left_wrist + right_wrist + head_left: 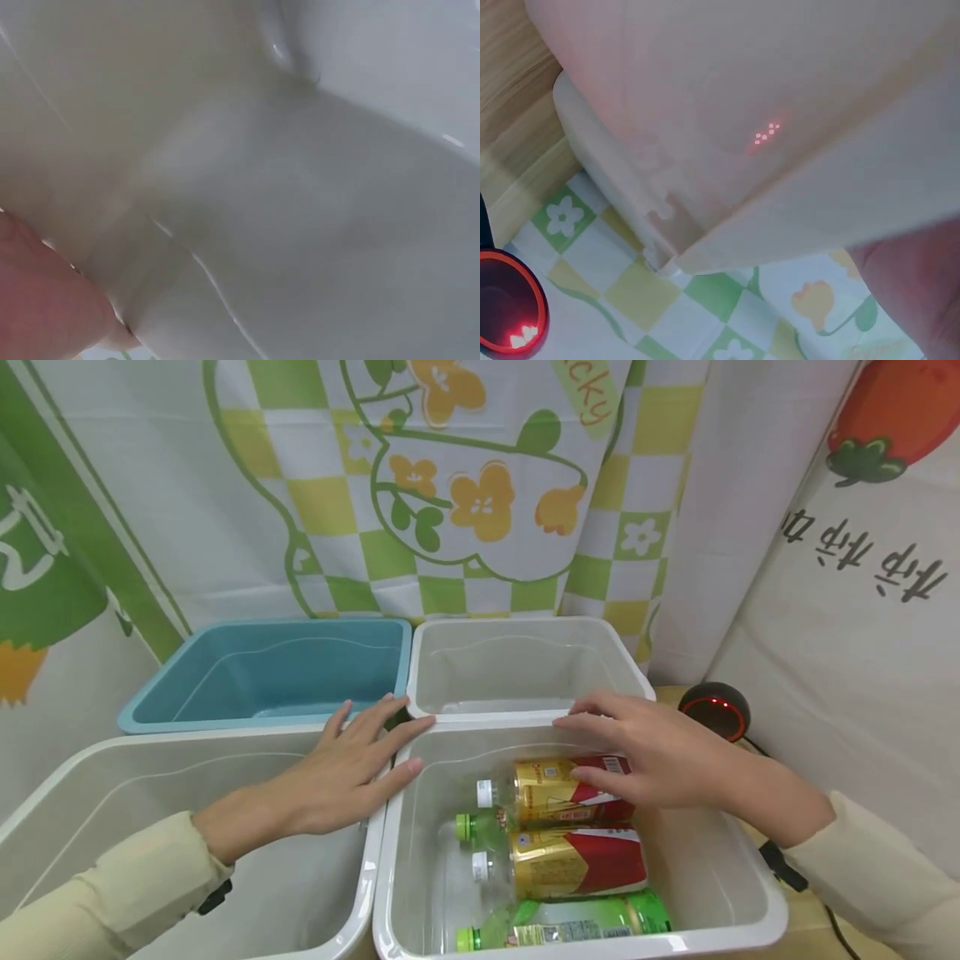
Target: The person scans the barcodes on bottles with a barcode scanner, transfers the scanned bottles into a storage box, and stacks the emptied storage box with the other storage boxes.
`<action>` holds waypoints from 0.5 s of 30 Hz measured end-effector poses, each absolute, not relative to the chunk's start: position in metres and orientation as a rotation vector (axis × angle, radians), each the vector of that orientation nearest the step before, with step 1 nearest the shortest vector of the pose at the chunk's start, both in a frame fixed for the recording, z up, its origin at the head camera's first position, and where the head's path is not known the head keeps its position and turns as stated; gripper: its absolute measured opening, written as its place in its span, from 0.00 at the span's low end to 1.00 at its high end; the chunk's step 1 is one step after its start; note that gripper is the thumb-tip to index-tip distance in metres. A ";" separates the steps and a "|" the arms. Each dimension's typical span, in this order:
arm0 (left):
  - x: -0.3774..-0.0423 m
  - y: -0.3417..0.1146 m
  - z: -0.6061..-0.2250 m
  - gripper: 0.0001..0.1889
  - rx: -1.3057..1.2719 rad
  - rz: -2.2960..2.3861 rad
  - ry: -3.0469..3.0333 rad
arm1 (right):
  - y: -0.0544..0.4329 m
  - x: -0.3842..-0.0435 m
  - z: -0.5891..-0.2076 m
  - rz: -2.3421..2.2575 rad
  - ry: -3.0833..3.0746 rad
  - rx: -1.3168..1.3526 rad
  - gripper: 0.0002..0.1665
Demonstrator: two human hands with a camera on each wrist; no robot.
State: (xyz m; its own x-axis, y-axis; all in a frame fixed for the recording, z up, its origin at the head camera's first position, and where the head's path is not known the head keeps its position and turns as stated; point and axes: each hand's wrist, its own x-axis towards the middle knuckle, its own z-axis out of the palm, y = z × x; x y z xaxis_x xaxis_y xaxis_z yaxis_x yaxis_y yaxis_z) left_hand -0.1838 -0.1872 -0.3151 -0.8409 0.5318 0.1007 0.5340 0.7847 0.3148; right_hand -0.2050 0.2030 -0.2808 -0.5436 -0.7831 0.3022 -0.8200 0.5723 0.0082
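My left hand [341, 777] spreads its straight fingers over the rims where the two front bins meet, near the corner of the blue bin [262, 722]. It holds nothing. The right hand [652, 747] hovers above the right side of the front right white bin [577, 947], fingers loosely bent and nothing in them. Below it in that bin lie two bottles with gold-and-red labels, the nearer bottle [577, 862] and the farther bottle [562, 797], both with white caps. A green bottle [592, 914] lies at the front, and another green cap [467, 827] shows between the gold-labelled bottles.
A front left white bin [82, 777] stands beside the bottle bin, and a smaller white bin [525, 668] behind it. A round black device [716, 712] with a red-lit ring sits on the wooden table at the right, with a cable. Printed cloth [480, 527] hangs behind.
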 end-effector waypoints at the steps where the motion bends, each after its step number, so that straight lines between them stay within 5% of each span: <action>1: -0.184 -0.186 -0.316 0.31 -0.879 -0.530 -2.960 | 0.203 -0.203 -0.280 0.188 -2.538 1.326 0.28; 15: -0.185 -0.187 -0.319 0.31 -0.880 -0.547 -2.936 | 0.206 -0.194 -0.280 0.422 -2.813 1.250 0.28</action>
State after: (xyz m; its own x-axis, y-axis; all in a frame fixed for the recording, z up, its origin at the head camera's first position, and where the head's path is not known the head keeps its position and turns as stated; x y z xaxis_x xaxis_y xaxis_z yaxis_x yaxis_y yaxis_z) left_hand -0.1847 -0.1866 -0.3186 -0.8397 0.5282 0.1260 0.5381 0.7784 0.3234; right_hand -0.1939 0.2061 -0.2802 -0.6759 -0.7234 0.1406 -0.7328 0.6396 -0.2323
